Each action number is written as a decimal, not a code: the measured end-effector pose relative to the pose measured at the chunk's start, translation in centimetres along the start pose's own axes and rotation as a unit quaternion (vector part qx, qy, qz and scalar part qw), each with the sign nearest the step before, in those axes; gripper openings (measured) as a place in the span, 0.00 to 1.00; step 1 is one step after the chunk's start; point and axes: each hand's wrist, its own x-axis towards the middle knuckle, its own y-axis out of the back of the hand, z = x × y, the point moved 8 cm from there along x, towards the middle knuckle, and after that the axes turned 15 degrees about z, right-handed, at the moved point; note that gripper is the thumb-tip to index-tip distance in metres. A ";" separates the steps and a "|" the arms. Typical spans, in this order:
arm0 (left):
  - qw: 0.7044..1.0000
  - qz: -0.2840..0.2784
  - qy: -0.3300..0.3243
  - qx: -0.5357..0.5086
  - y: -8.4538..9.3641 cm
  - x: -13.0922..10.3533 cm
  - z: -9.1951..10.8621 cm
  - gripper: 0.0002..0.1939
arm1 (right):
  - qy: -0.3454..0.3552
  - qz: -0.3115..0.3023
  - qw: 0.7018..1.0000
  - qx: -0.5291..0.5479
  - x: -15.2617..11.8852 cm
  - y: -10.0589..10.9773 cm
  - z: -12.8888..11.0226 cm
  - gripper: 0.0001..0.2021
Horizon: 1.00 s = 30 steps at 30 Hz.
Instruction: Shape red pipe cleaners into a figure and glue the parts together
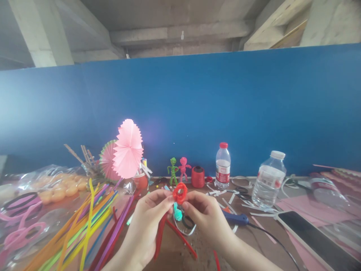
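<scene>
Hands (149, 216) pinching a red loop (180, 200) partly hide a blue tool (238, 218), between pipe cleaners (88, 226) and a phone (317, 241).

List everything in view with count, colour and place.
Ring: 1, red, front centre
Twist: 1, teal, below ring
Figures: 2, green and pink, centre
Cylinder: 1, red, beside figures
Bottles: 3, clear, right
Tool: 1, blue, right
Phone: 1, black, right
Strips: several, white, right
Paper: several, pink, right
Fans: 2, pink, left
Sticks: several, tan, left
Pipe cleaners: many, multicoloured, left
Balls: several, orange, left
Loops: several, pink, left
Wall: 1, blue, behind
Table: 1, brown, below
Ceiling: 1, grey, top
Left hand: 1, bare, at ring
Right hand: 1, bare, at ring
</scene>
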 end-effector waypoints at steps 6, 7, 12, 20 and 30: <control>1.000 -0.031 -0.002 0.000 -0.5 -0.2 -0.1 0.08 | 0.031 0.022 0.997 -0.069 0.5 0.9 -0.8 0.06; 0.999 -0.039 -0.001 -0.002 -0.6 -0.2 -0.1 0.08 | 0.035 0.025 0.996 -0.078 0.5 1.1 -1.0 0.05; 0.992 -0.122 0.031 -0.003 -1.9 -0.8 0.1 0.08 | 0.116 0.005 0.983 -0.144 0.9 1.4 -2.4 0.05; 0.936 -0.170 -0.115 0.287 -2.0 -1.3 1.5 0.04 | 0.268 -0.063 0.916 -0.291 1.1 1.8 -4.8 0.07; 0.827 -0.113 -0.367 0.411 -2.2 -2.4 3.7 0.08 | 0.362 -0.012 0.845 -0.394 -0.9 1.5 -6.6 0.11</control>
